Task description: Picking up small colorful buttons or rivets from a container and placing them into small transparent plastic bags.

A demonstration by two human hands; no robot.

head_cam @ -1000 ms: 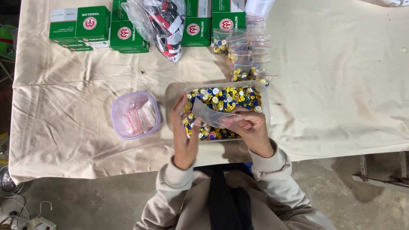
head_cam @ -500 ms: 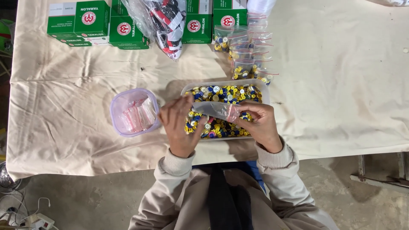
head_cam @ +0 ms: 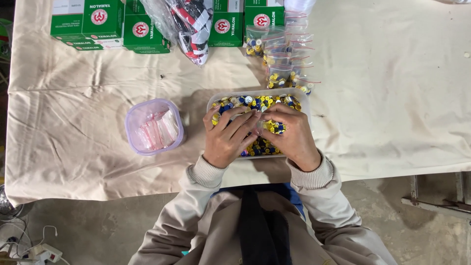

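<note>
- Cream cloth-covered table [head_cam: 392, 98] fills the frame.
- Centre: clear plastic tub [head_cam: 306, 98] of yellow and blue caps [head_cam: 260, 145].
- Left hand [head_cam: 226, 140] and right hand [head_cam: 290, 135] pinch a small clear bag [head_cam: 259, 117] over it.
- Left of centre: round lilac plastic tub [head_cam: 131, 130] holding empty zip bags [head_cam: 157, 131].

A cream cloth [head_cam: 392, 98] covered the table. At about nine o'clock from the middle of the view stood a round, clear lilac container [head_cam: 153, 127] with small empty zip bags inside. At eleven o'clock, along the far edge, lay green and white boxes [head_cam: 105, 22]. At twelve o'clock rested a clear plastic bag [head_cam: 189, 24] holding red, black and white items. Grey concrete floor [head_cam: 417, 225] showed at five o'clock.
</note>
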